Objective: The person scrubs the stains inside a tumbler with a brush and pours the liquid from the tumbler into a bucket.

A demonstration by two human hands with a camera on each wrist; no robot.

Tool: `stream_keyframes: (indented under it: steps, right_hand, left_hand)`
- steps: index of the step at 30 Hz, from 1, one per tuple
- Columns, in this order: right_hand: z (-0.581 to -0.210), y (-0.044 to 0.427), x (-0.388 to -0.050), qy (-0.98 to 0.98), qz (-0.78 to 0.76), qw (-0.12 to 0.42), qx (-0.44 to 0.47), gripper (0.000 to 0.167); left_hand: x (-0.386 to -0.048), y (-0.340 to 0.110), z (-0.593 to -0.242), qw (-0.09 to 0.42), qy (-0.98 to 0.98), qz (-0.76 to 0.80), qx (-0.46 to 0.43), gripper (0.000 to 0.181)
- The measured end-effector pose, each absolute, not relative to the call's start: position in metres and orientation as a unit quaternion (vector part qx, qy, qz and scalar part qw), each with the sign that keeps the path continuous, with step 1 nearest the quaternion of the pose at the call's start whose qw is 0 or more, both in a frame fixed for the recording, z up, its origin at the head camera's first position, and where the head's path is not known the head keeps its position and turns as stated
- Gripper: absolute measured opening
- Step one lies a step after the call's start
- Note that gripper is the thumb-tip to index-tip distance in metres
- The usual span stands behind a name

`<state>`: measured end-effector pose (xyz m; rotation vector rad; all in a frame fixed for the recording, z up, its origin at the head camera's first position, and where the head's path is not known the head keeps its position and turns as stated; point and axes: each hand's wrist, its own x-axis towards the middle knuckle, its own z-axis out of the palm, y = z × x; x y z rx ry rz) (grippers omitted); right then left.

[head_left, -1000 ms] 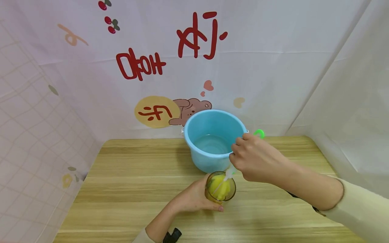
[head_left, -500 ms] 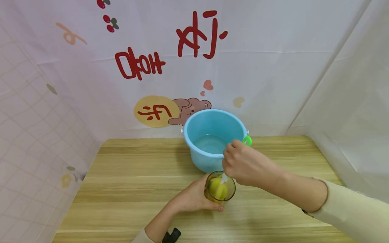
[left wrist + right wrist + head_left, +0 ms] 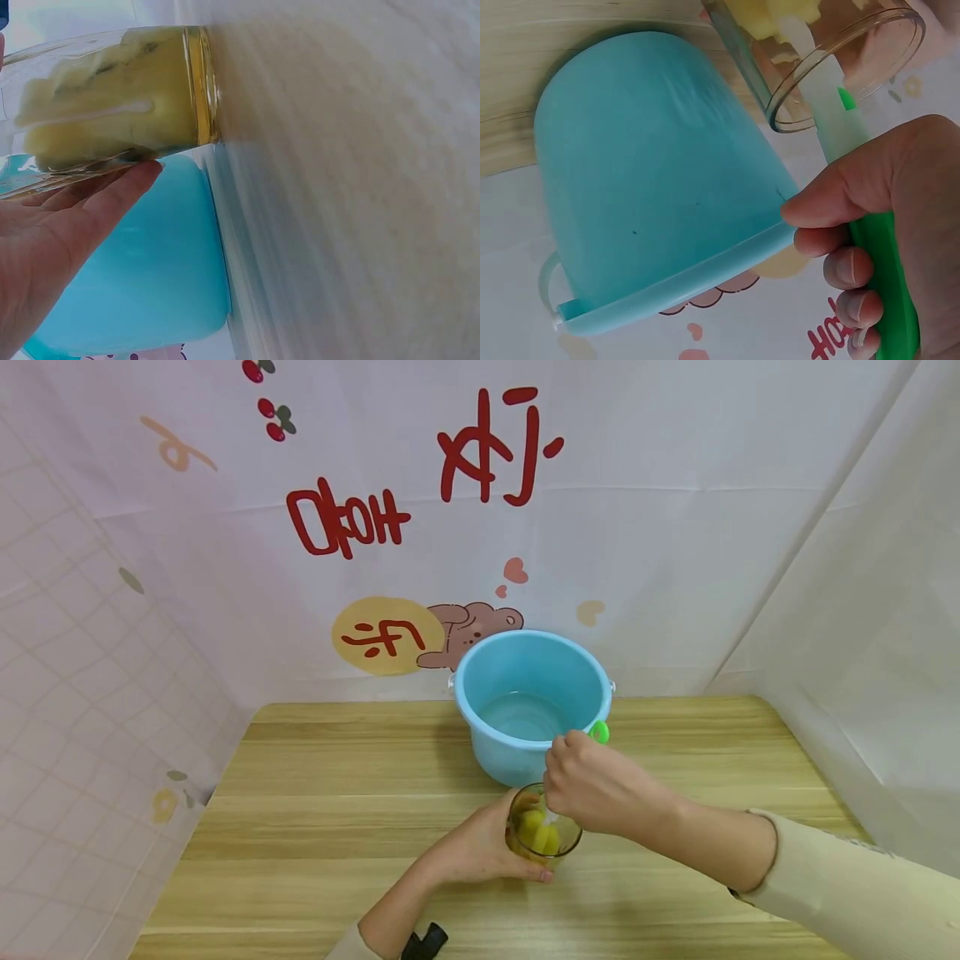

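Observation:
An amber-tinted drinking glass (image 3: 568, 839) stands on the table, with my left hand (image 3: 476, 847) curled round its side. Inside the glass is the yellow sponge head (image 3: 120, 105) of a cup brush, pressed against the wall near the bottom in the left wrist view. My right hand (image 3: 603, 785) grips the brush's green and white handle (image 3: 885, 262) above the rim; in the head view the green hanging loop (image 3: 599, 732) pokes out behind the fist. The right wrist view shows the thumb and curled fingers round the handle, its white neck entering the glass mouth.
A light blue bucket (image 3: 498, 760) with some clear water in it stands just behind the glass, near the back edge of the wooden table (image 3: 322, 793). White printed cloth (image 3: 660, 543) hangs behind and on both sides.
My right hand has moved down and to the left, pushing the brush deeper into the glass. My left hand and the glass have stayed in place.

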<state>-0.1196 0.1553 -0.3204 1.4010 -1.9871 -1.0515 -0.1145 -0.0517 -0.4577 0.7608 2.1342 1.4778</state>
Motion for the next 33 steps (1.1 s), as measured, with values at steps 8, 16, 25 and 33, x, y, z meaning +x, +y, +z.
stream_keyframes:
  steps: [8, 16, 25, 33]
  right_hand:
    - [-0.320, 0.140, -0.115, -0.706, -0.420, 0.269, 0.503, 0.035]
    - [-0.320, 0.133, -0.120, -0.716, -0.423, 0.254, 0.493, 0.042]
    - [-0.325, 0.142, -0.130, -0.740, -0.404, 0.252, 0.475, 0.039]
    - [-0.326, 0.150, -0.130, -0.753, -0.392, 0.241, 0.470, 0.040]
  left_hand:
    - [-0.115, -0.052, -0.458, 0.220, 0.755, 0.549, 0.282, 0.087]
    - [-0.115, -0.050, -0.457, 0.218, 0.745, 0.558, 0.293, 0.090]
    - [-0.113, -0.050, -0.457, 0.209, 0.767, 0.536, 0.285, 0.097]
    - [-0.113, -0.051, -0.459, 0.207, 0.774, 0.528, 0.281, 0.092]
